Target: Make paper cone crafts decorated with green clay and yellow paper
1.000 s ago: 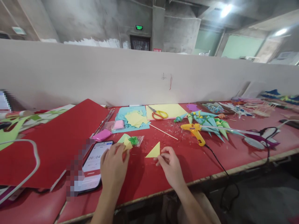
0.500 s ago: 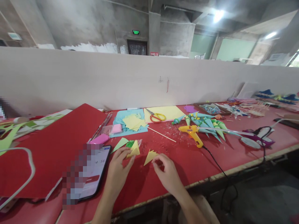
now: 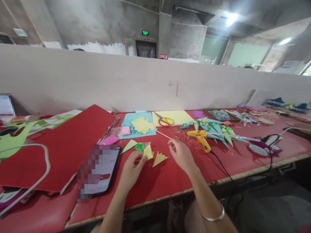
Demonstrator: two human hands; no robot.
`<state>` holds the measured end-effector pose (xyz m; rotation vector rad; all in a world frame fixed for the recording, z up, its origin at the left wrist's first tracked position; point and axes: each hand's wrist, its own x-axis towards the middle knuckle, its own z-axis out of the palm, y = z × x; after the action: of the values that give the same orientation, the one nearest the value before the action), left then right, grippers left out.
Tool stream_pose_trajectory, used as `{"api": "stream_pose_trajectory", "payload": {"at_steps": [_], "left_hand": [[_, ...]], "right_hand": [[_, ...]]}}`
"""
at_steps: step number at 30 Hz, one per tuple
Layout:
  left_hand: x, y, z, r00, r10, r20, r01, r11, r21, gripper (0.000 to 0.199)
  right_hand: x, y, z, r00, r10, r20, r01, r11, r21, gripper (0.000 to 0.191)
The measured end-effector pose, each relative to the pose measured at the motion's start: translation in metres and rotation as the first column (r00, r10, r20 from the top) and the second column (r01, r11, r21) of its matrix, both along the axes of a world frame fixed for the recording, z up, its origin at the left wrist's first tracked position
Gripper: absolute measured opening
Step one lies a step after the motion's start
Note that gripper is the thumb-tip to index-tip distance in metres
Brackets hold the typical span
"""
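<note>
My left hand (image 3: 133, 164) pinches a folded piece of yellow paper (image 3: 148, 152) between thumb and fingers, just above the red table. A second yellow paper piece (image 3: 159, 158), pointed at one end and jagged at the other, lies to its right. My right hand (image 3: 181, 154) is closed, with fingers curled over a thin pale stick (image 3: 163, 134); the hand hides the stick's near part. Beside my left fingers are a green bundle (image 3: 139, 147) in clear plastic and a pale green paper triangle (image 3: 129, 146).
A phone (image 3: 103, 171) and large red board (image 3: 60, 149) lie left. Behind are yellow paper cutouts (image 3: 142, 125) and scissors (image 3: 165, 121). To the right are a yellow glue gun (image 3: 200, 137) with a trailing cord, blue-green paper cones (image 3: 218, 131) and a tray (image 3: 234, 117).
My right hand has moved from the loose yellow piece, up and away to the stick. My left hand still holds its yellow paper, now slightly further right in view.
</note>
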<state>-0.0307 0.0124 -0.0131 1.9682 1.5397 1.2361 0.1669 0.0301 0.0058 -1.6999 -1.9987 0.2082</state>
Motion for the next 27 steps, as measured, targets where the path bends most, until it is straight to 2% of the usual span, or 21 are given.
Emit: {"api": "stream_pose_trajectory", "payload": {"at_steps": [3,5,7,9,11,13,15,17,20,23,25,27], "left_hand": [[-0.006,0.0,0.002,0.995,0.072,-0.073,-0.067,0.995,0.072,0.019],[-0.012,-0.002,0.002,0.967,0.215,-0.137,-0.193,0.969,0.153,0.016],[-0.017,-0.004,0.0,0.868,0.413,-0.274,-0.339,0.898,0.279,0.018],[-0.021,-0.007,-0.003,0.695,0.57,-0.438,-0.419,0.816,0.398,0.02],[-0.022,-0.009,-0.005,0.555,0.613,-0.562,-0.437,0.79,0.43,0.023],[-0.022,-0.01,-0.005,0.515,0.61,-0.602,-0.44,0.791,0.425,0.024],[-0.021,-0.009,-0.003,0.566,0.602,-0.563,-0.424,0.798,0.428,0.021],[-0.02,-0.007,-0.001,0.674,0.567,-0.473,-0.394,0.818,0.42,0.018],[-0.018,-0.001,0.0,0.843,0.402,-0.357,-0.287,0.898,0.334,0.017],[-0.015,0.003,-0.002,0.924,0.216,-0.316,-0.134,0.956,0.26,0.015],[-0.013,0.005,-0.004,0.955,0.118,-0.273,-0.051,0.969,0.241,0.012],[-0.011,0.006,-0.004,0.975,0.072,-0.209,-0.021,0.971,0.239,0.011]], "right_hand": [[0.001,0.026,-0.007,0.987,-0.098,0.128,0.103,0.994,-0.033,0.02],[0.002,0.037,-0.011,0.974,-0.115,0.195,0.131,0.989,-0.068,0.017],[0.004,0.042,-0.012,0.962,-0.117,0.246,0.145,0.984,-0.101,0.017],[0.006,0.044,-0.011,0.953,-0.116,0.28,0.157,0.979,-0.13,0.021],[0.007,0.043,-0.009,0.947,-0.123,0.296,0.173,0.974,-0.149,0.027],[0.006,0.043,-0.006,0.945,-0.137,0.298,0.191,0.969,-0.158,0.029],[0.006,0.042,-0.003,0.945,-0.159,0.286,0.209,0.966,-0.154,0.023],[0.007,0.037,0.0,0.948,-0.185,0.258,0.223,0.966,-0.128,0.014],[0.008,0.02,0.008,0.955,-0.229,0.188,0.243,0.969,-0.055,0.013],[0.004,-0.001,0.012,0.97,-0.218,0.103,0.219,0.976,0.001,0.013],[-0.002,-0.011,0.011,0.989,-0.141,0.047,0.141,0.99,0.017,0.019],[-0.008,-0.016,0.009,0.999,-0.045,-0.009,0.046,0.999,0.03,0.027]]}}
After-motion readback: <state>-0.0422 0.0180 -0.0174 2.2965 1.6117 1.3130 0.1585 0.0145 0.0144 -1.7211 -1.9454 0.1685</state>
